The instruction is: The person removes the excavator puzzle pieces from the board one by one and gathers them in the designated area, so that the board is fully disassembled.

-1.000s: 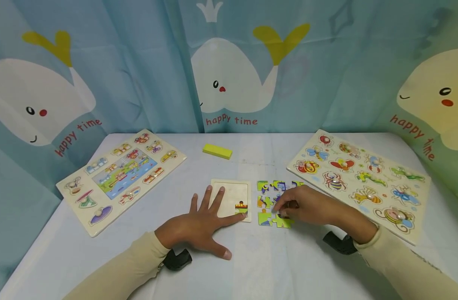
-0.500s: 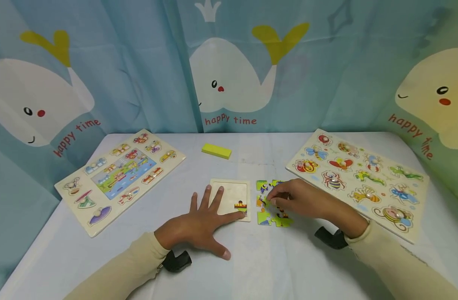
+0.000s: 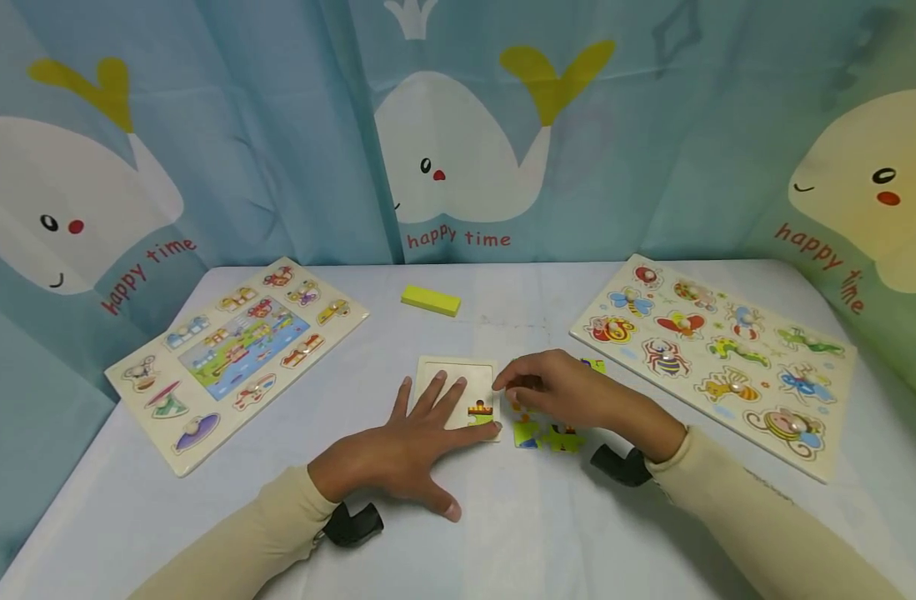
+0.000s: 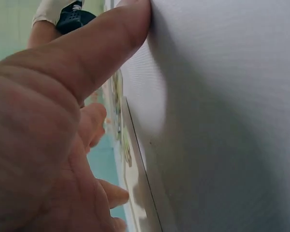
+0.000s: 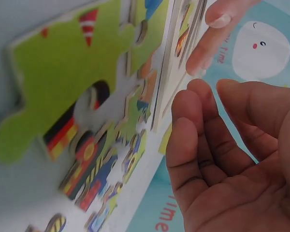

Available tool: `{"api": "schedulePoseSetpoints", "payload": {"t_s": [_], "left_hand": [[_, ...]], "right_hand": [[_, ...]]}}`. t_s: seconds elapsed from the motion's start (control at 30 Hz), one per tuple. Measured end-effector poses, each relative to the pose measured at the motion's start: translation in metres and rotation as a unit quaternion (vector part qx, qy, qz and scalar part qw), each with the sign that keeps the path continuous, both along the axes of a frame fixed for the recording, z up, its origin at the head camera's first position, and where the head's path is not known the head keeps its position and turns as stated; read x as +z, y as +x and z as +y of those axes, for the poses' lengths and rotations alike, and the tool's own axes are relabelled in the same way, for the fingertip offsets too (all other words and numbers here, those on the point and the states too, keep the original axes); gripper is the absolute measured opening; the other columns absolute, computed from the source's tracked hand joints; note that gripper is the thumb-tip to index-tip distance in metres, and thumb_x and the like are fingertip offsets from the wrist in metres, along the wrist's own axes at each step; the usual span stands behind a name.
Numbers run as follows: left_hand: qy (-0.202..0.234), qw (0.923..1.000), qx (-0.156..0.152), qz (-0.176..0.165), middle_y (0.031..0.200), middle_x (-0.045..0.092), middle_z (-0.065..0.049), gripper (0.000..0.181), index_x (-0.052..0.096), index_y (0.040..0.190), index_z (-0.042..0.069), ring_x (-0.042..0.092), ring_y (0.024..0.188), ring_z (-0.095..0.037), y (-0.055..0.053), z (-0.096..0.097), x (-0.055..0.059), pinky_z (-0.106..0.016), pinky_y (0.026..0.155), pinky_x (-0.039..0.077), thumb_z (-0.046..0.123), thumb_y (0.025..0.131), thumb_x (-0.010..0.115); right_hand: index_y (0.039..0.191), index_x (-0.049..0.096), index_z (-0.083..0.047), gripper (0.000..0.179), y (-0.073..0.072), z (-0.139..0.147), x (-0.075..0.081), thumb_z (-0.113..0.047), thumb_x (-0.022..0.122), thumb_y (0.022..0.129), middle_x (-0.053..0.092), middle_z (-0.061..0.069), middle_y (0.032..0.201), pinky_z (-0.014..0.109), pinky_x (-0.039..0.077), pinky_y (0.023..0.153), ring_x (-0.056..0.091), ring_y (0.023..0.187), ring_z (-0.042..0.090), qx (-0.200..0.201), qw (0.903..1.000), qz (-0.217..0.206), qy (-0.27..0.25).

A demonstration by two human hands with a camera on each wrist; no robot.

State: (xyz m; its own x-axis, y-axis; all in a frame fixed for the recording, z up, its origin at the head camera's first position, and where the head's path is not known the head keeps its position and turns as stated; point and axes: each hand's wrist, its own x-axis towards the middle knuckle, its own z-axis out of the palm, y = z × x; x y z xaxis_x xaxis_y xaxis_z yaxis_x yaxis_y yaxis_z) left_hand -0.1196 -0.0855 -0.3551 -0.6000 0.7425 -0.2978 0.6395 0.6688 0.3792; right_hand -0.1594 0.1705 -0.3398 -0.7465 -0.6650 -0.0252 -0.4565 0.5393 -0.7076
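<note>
My left hand (image 3: 401, 454) lies with fingers spread over a small square wooden puzzle tray (image 3: 458, 363), several fingertips resting on it. Inside the tray's lower right corner sits a green jigsaw piece (image 3: 478, 411) with a red and yellow pattern. The right hand (image 3: 566, 387) is bent at the tray's right edge, thumb and index tip close together; whether something is pinched there is hidden. Beneath and beside it lie several loose jigsaw pieces (image 3: 565, 438), partly covered. The right wrist view shows these loose pieces (image 5: 63, 72) large at left and the fingers loosely curled.
At the left lies a wooden knob puzzle board (image 3: 236, 358) with a picture in its middle. A bug knob puzzle board (image 3: 716, 367) lies at the right. Behind the tray is a yellow block (image 3: 431, 301). A whale-print curtain (image 3: 458, 150) hangs at the table's back edge.
My right hand has moved left from the loose pieces to the tray's right edge. The left hand stays on the tray, with its fingers shifted slightly right.
</note>
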Motion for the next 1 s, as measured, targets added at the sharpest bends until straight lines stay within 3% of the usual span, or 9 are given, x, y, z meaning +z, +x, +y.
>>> {"api": "schedulePoseSetpoints", "payload": {"t_s": [0.3, 0.43, 0.73, 1.0], "left_hand": [[-0.004, 0.9998, -0.019, 0.006, 0.161, -0.016, -0.010, 0.085, 0.025, 0.153, 0.042, -0.029, 0.140, -0.032, 0.001, 0.008, 0.001, -0.063, 0.106, -0.014, 0.064, 0.082, 0.066], [-0.015, 0.9996, -0.022, 0.006, 0.160, -0.018, -0.010, 0.086, 0.022, 0.154, 0.042, -0.030, 0.140, -0.033, -0.001, 0.012, 0.001, -0.064, 0.105, -0.013, 0.068, 0.082, 0.062], [-0.046, 0.9989, -0.011, -0.007, 0.159, -0.021, -0.006, 0.085, 0.021, 0.153, 0.046, -0.027, 0.141, -0.033, -0.004, 0.013, -0.002, -0.063, 0.106, -0.012, 0.068, 0.082, 0.062], [-0.051, 0.9986, -0.008, -0.008, 0.160, -0.018, -0.004, 0.084, 0.022, 0.152, 0.047, -0.027, 0.141, -0.033, -0.004, 0.014, -0.004, -0.063, 0.106, -0.011, 0.068, 0.082, 0.062]], "right_hand": [[0.113, 0.069, -0.002, 0.022, -0.003, -0.009, -0.002, 0.001, 0.061, 0.093, 0.068, 0.001, 0.101, 0.028, 0.050, 0.070, 0.059, 0.081, 0.012, 0.004, 0.9999, 0.012, 0.003], [0.112, 0.070, -0.002, 0.021, -0.003, -0.012, -0.002, 0.000, 0.061, 0.094, 0.070, 0.002, 0.104, 0.030, 0.052, 0.077, 0.063, 0.089, 0.012, 0.010, 0.9998, 0.015, -0.007], [0.115, 0.068, -0.001, 0.021, -0.004, -0.020, -0.007, -0.002, 0.058, 0.096, 0.068, 0.007, 0.112, 0.035, 0.050, 0.086, 0.063, 0.100, 0.016, 0.013, 0.9975, -0.048, -0.050], [0.114, 0.067, 0.001, 0.020, -0.006, -0.025, -0.012, 0.000, 0.057, 0.097, 0.068, 0.008, 0.113, 0.030, 0.050, 0.087, 0.064, 0.104, 0.021, 0.011, 0.9923, -0.086, -0.089]]}}
